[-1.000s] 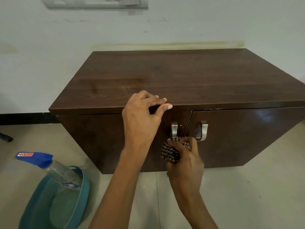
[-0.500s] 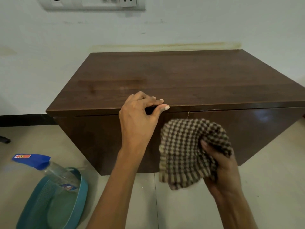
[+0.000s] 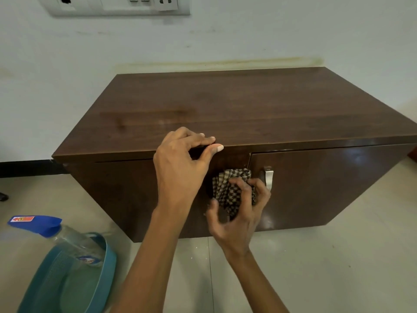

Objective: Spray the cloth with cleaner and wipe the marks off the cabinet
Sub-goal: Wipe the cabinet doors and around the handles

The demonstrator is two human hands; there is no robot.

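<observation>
Cabinet (image 3: pixel 248 109): dark brown wood, standing on a pale tiled floor (image 3: pixel 327 267) against a white wall (image 3: pixel 225 37). Top surface shows a faint streaked patch toward its 9 o'clock side.

Left hand (image 3: pixel 180 168): curled over the front top edge of the cabinet, fingertips on the top and thumb pressed against the front face just under the edge. It grips the edge and holds no loose item.

Right hand (image 3: pixel 239 213): at 4 o'clock of the left hand, closed around a bunched brown-and-white checked cloth (image 3: pixel 230 188). The cloth is pressed against the cabinet front beside the seam between the two doors. Fingers are somewhat blurred.

Door handle (image 3: pixel 268 177): metal, on the right-hand door, just at 3 o'clock of the cloth. Whether the cloth touches it cannot be determined.

Spray bottle (image 3: pixel 65 236): clear body, blue head, lying tilted in a teal basin (image 3: pixel 108 263) on the floor, at 8 o'clock of the cabinet and well apart from both hands.

A switch and socket panel (image 3: pixel 119 5) is on the wall at 12 o'clock.
</observation>
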